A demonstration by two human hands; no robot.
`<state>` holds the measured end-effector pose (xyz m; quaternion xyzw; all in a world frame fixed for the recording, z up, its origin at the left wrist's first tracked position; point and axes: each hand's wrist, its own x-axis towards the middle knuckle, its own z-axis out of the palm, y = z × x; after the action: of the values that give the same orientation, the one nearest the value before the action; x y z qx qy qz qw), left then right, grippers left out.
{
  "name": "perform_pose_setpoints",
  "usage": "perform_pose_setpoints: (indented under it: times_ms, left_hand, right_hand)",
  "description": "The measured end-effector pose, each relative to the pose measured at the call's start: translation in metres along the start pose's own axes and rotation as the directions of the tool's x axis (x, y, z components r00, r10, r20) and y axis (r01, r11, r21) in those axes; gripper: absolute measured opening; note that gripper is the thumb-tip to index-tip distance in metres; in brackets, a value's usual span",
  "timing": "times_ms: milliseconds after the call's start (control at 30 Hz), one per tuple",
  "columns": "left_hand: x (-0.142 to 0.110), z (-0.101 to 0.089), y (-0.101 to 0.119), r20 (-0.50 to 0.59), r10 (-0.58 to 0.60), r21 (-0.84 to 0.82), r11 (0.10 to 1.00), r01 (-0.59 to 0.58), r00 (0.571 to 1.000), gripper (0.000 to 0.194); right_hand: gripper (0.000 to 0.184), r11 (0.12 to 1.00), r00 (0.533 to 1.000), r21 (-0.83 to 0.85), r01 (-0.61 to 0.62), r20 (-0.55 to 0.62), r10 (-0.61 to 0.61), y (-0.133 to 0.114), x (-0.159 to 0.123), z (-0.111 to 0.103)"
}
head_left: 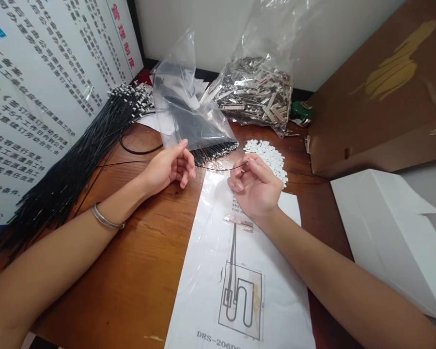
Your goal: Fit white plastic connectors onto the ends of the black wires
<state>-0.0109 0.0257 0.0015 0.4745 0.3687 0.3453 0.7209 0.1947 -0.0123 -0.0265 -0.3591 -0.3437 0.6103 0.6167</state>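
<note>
Note nearest the printed sheet (pixel 194 291), lying partly beneath the right forearm (pixel 312 247); could be pulled askew by a low sweep of that arm. Farther up, find the left hand (pixel 176 167) beside the sheet, with fingers loosely curled and thumb apart; cannot tell whether closed on anything. See the right hand (pixel 257 186) over the sheet's upper part, with thumb and forefinger pinched narrowly on one end of a thin dark wire (pixel 221 170), running with a slight sag toward the left hand. Could slip from so small a pinch, or kink under a sudden tug. Just beyond the right hand, mind the white pieces (pixel 271 157), heaped loose; could be scattered by a brush of the knuckles. Beyond the left hand, observe packed wires (pixel 218 151) poking from a clear plastic bag (pixel 189 116), close to the held one; could snag through crowding. Likewise for the big wire bundle (pixel 69 160) at the left, splayed at its lower end. Farther back, spot a bag of metal strips (pixel 254 89), loose-topped; might spill through being knocked
</note>
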Motion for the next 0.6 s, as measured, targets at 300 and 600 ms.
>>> perform_pose_setpoints:
  times_ms: [300,600]
  left_hand:
    - [-0.0003,-0.0036,0.0003,0.239,-0.224,0.137,0.971,0.195,0.945,0.062]
    - [-0.0012,-0.0009,-0.0016,-0.051,0.156,0.065,0.986,-0.153,0.986,0.044]
  right_hand:
    - [0.019,0.988,0.989,0.081,-0.134,0.079,0.128,-0.0046,0.0031,-0.0031]
    - [0.015,0.976,0.991,0.172,-0.133,0.022,0.131,-0.0009,0.0045,-0.0031]
